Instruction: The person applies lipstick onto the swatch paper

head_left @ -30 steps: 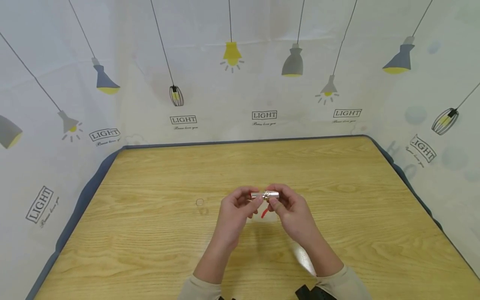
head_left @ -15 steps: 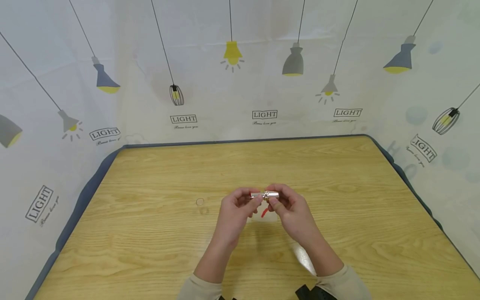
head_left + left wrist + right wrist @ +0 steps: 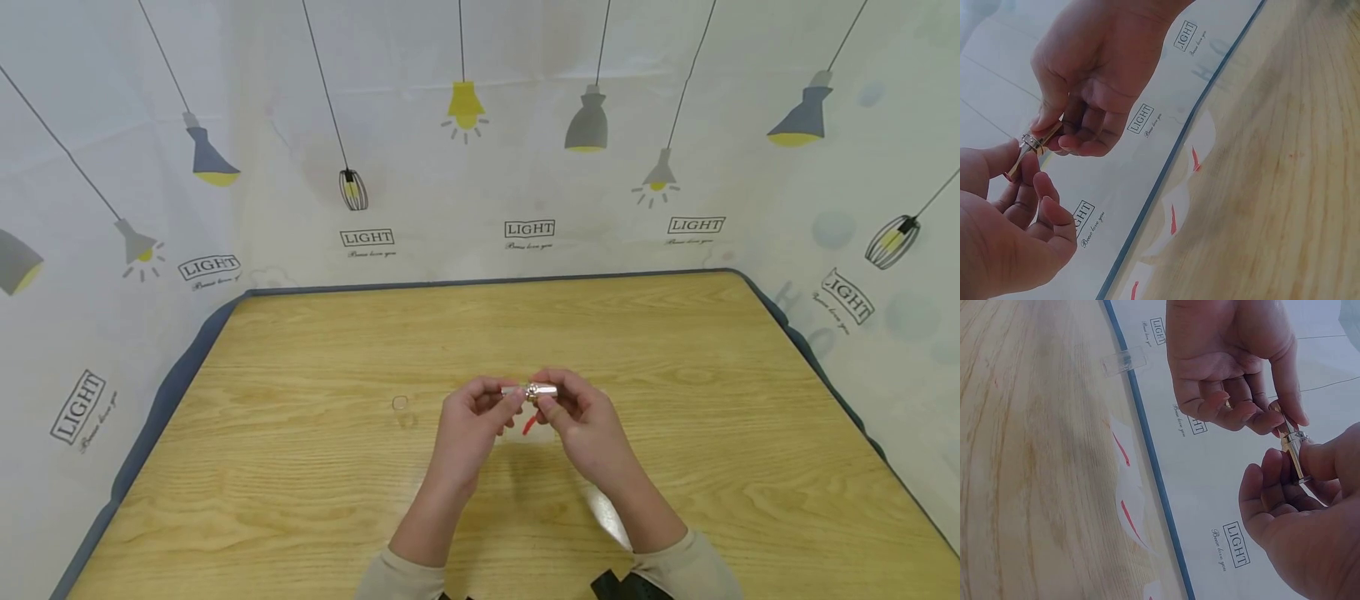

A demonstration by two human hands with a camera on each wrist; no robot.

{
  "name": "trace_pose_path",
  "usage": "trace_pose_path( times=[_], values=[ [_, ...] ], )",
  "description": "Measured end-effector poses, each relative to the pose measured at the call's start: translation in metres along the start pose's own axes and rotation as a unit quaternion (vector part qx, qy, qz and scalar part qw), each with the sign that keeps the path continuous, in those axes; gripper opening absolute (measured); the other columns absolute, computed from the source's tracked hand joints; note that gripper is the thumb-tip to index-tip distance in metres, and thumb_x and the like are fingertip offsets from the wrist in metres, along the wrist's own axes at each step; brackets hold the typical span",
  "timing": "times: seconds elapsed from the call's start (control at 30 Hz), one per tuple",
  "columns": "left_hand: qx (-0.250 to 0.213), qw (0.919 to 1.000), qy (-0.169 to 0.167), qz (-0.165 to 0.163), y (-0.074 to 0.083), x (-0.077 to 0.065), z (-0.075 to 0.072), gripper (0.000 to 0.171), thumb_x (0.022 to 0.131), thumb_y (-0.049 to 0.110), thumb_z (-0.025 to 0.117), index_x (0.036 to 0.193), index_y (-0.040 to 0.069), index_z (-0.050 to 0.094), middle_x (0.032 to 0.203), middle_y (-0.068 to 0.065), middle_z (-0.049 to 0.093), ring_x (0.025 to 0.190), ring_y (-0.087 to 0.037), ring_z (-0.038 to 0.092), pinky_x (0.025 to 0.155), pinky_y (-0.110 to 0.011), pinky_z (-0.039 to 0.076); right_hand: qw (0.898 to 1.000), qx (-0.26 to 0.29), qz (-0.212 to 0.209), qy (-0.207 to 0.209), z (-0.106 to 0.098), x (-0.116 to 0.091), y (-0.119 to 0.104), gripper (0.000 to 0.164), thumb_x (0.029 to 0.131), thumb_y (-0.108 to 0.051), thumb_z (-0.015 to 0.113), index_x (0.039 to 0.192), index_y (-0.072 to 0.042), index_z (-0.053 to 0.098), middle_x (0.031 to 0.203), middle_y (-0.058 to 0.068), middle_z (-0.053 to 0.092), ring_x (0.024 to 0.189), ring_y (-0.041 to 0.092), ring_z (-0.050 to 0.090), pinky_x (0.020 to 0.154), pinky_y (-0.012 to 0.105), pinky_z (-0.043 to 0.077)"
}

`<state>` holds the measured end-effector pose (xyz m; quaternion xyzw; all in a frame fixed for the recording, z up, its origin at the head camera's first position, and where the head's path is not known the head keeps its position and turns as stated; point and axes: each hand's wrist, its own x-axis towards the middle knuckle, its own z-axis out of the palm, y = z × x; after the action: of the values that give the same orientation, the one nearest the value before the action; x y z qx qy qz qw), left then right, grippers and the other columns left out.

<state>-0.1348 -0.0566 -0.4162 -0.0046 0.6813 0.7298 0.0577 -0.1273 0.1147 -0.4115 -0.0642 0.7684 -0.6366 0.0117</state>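
Observation:
A small shiny metal tube [image 3: 545,391] with a wider collar near its middle is held level between both hands, above the table. My left hand [image 3: 467,429] pinches one end between thumb and fingers. The other end is pinched by my right hand [image 3: 592,429], its thumb close to the collar [image 3: 532,392]. In the left wrist view a reddish tip [image 3: 1008,177] shows at the left hand's end of the tube. Fingers cover part of it, and its exact kind cannot be made out.
A thin small loop [image 3: 400,403] lies on the wooden table [image 3: 300,483], left of my hands. Below them is a whitish patch with a red stripe [image 3: 530,426]. Blue-edged sheeting [image 3: 420,242] printed with lamps stands around the table's back and sides.

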Motion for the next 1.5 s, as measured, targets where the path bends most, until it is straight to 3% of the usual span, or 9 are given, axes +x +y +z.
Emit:
trace_pose_path(
  times=[0.27, 0.5, 0.93, 1.23, 1.5],
  values=[
    [-0.011, 0.9999, 0.009, 0.005, -0.0015, -0.0006, 0.0016, 0.026, 0.099, 0.021, 0.078, 0.112, -0.001, 0.073, 0.091, -0.006, 0.073, 0.081, -0.016, 0.064, 0.074, -0.024, 0.053, 1.0, -0.002, 0.002, 0.001, -0.0003, 0.0, 0.0, 0.025, 0.107, 0.0, 0.058, 0.13, 0.0, 0.067, 0.112, 0.022, 0.069, 0.089, 0.013, 0.066, 0.081, 0.022, 0.058],
    [-0.02, 0.9996, 0.018, 0.009, -0.0024, -0.0015, 0.0033, 0.021, 0.098, 0.021, 0.079, 0.105, 0.002, 0.074, 0.082, 0.002, 0.071, 0.079, -0.017, 0.065, 0.072, -0.024, 0.053, 1.0, 0.001, -0.002, 0.001, -0.0001, 0.0, 0.0006, 0.025, 0.106, 0.002, 0.058, 0.129, 0.001, 0.067, 0.112, 0.023, 0.07, 0.088, 0.012, 0.066, 0.081, 0.022, 0.058],
    [-0.02, 0.9995, 0.026, 0.002, -0.0055, -0.0003, 0.0034, 0.027, 0.097, 0.028, 0.08, 0.097, 0.003, 0.072, 0.077, 0.002, 0.068, 0.074, -0.014, 0.063, 0.072, -0.024, 0.055, 1.0, -0.008, -0.006, 0.0, -0.0004, -0.0016, 0.0002, 0.024, 0.107, -0.001, 0.059, 0.129, -0.002, 0.068, 0.108, 0.018, 0.071, 0.089, 0.016, 0.067, 0.08, 0.023, 0.058],
    [-0.016, 0.9998, -0.008, 0.01, -0.0041, -0.001, 0.0016, 0.024, 0.101, 0.021, 0.075, 0.119, 0.005, 0.075, 0.087, 0.002, 0.076, 0.073, -0.012, 0.062, 0.07, -0.023, 0.053, 1.0, -0.013, -0.006, -0.002, -0.0008, -0.0022, 0.0006, 0.025, 0.107, -0.002, 0.058, 0.131, -0.001, 0.067, 0.111, 0.022, 0.072, 0.09, 0.017, 0.067, 0.08, 0.023, 0.058],
    [-0.013, 0.9997, -0.002, 0.021, -0.0031, -0.0021, 0.0029, 0.021, 0.101, 0.019, 0.074, 0.114, 0.003, 0.075, 0.086, 0.001, 0.075, 0.077, -0.014, 0.065, 0.071, -0.022, 0.054, 1.0, -0.007, -0.005, 0.0, -0.0002, -0.0023, 0.0012, 0.024, 0.107, -0.003, 0.06, 0.13, -0.002, 0.067, 0.11, 0.022, 0.071, 0.089, 0.015, 0.067, 0.08, 0.023, 0.058]
  ],
)
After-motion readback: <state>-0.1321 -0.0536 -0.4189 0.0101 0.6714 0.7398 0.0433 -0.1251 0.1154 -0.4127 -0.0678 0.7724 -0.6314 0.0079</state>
